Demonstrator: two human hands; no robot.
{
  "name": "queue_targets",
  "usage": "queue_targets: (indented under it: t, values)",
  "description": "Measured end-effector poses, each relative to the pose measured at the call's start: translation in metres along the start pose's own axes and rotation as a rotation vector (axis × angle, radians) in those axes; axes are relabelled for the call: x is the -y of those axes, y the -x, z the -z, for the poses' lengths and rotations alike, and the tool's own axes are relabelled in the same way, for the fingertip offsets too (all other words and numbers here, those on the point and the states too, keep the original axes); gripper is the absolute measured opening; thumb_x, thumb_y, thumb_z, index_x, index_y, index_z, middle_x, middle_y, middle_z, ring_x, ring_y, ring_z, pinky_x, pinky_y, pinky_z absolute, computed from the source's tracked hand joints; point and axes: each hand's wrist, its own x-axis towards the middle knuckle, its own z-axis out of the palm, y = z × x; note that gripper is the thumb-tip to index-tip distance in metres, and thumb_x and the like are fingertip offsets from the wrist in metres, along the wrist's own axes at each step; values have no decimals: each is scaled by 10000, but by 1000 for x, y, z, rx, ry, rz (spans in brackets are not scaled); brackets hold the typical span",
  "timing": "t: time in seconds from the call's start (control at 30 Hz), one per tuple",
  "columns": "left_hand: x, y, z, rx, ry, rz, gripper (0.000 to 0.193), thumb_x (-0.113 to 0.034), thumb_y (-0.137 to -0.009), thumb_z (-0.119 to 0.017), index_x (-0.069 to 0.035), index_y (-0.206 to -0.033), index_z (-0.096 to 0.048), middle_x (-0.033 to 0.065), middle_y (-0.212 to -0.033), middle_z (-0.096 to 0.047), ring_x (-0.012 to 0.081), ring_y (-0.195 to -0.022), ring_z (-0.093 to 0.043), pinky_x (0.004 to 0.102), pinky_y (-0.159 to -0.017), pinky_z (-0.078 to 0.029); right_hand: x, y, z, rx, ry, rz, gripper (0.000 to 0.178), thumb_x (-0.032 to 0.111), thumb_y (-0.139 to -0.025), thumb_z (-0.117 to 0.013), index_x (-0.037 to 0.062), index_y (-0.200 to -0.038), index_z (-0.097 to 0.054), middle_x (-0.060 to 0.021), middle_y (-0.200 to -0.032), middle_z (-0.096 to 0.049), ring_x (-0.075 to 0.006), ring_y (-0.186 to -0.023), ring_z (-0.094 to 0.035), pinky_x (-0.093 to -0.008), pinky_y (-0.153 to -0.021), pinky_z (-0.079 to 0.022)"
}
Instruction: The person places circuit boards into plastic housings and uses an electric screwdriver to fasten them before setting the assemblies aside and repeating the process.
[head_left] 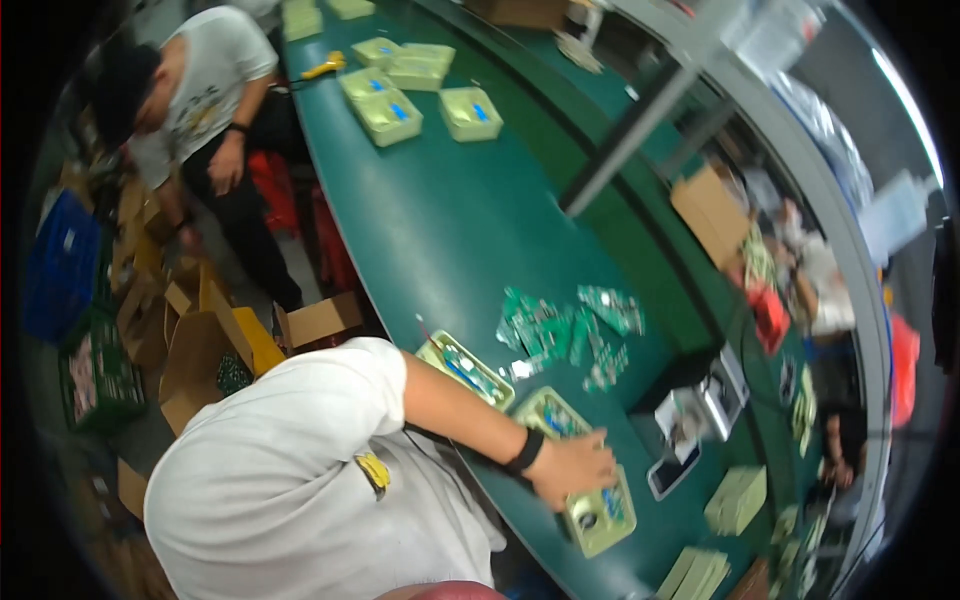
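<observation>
My left hand (575,468) reaches across from the left, palm down, a black band at the wrist. Its fingers look slightly apart and bend over the upper end of a pale green tray (610,540); their tips are partly hidden. Small green circuit boards and a dark round part lie in that tray. Just above it sits a second pale green tray (538,400) with more green boards. A third tray (437,352), by my forearm, holds boards and a thin red-tipped tool. My right hand is not in view.
Loose green circuit boards (545,325) are heaped on the green table (430,230). Right of my hand are a metal device (700,405) and a phone-like slab (673,472). More trays (470,115) and a yellow tool (325,66) stand farther off. Another person (205,90) bends over boxes.
</observation>
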Motion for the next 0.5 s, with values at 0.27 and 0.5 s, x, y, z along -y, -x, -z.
queue_targets:
  t: [0.27,0.5]
  values:
    - [26,7,26,-140,41,134,725,-472,-705,-871,-103,-1274,-614,199,-1532,-474,372,-1465,-411,693,-1160,-269,-13,-115,-94,-311,231,24,897,922,-758,-617,100,-1114,-560,6,-793,-491,-120,-691,-494,-276,-592,-410]
    - [27,1,46,-12,74,136,769,-460,-713,-878,-86,-1329,-609,142,-1553,-483,347,-1471,-418,730,-1201,-234,-64,-170,-121,-159,329,6,952,904,-844,-495,24,-1204,-548,-97,-888,-576,-225,-765,-578,-415,-702,-514]
